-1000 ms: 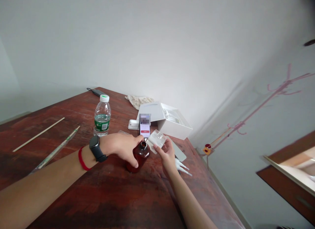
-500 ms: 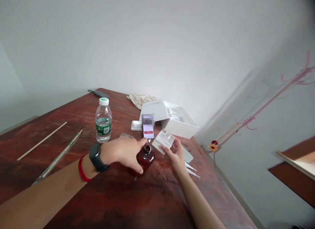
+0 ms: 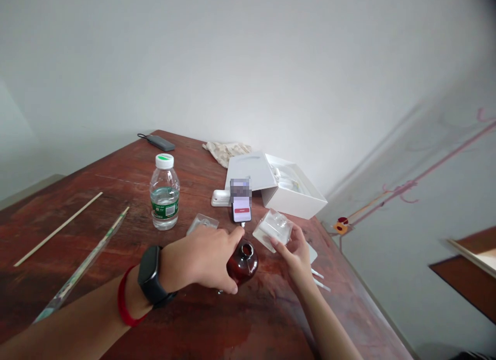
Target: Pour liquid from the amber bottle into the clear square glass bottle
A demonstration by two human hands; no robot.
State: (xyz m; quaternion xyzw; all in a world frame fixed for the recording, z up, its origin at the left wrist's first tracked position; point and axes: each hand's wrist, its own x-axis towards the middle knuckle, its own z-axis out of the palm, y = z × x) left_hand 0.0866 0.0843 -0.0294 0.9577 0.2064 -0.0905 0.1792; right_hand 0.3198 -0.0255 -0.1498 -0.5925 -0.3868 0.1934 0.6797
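You have the brown bottle (image 3: 247, 267) on the near part of the table (image 3: 248, 331); it is dark and glossy, with rounded shoulders, a short neck and an open mouth facing up. The pack (image 3: 274, 225), slightly farther off, is clear, glinting and square-cornered, with a whitish area within.

Your left hand (image 3: 201, 256) grasps the bottle from its left, thumb on the near side and forefinger close by the neck. Your right hand (image 3: 294, 251) grips the pack by its right-hand edge, thumb on top, to the right of the bottle and apart from it.

Your left hand covers the bottle's left side; whatever is inside it cannot be made out. The pack's contents are unclear, and its underside and most of your right fingers are out of sight. Beyond, part of the phone (image 3: 242, 209) screen is blurred out, and the box (image 3: 296, 201) holds items too indistinct to identify.
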